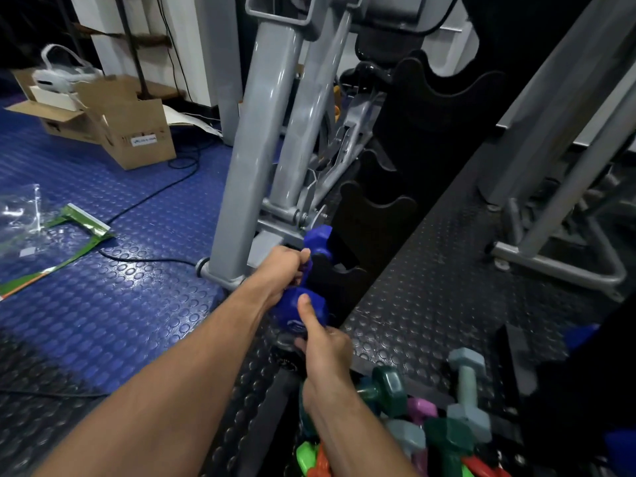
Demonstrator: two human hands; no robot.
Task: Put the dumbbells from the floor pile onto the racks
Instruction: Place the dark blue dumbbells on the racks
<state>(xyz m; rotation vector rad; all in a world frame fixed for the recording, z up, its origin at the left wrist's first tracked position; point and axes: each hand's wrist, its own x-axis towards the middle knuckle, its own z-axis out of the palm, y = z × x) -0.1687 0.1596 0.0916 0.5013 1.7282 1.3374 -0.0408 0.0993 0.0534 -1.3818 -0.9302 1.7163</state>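
The studded rubber floor carries a dumbbell pile at lower right. The left hand grips the handle of a blue dumbbell at the lowest cradle of the black rack. The right hand, fingers curled underneath, thumb pressed on its near head, steadies it. Step: seating. Next move likely requires lowering the handle squarely into the cradle.

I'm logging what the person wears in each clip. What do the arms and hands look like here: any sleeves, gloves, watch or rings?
Both forearms are bare as far as the frame shows, with no sleeves in view. The left hand and right hand wear no gloves. No watch, wristband or ring shows on the visible sides.
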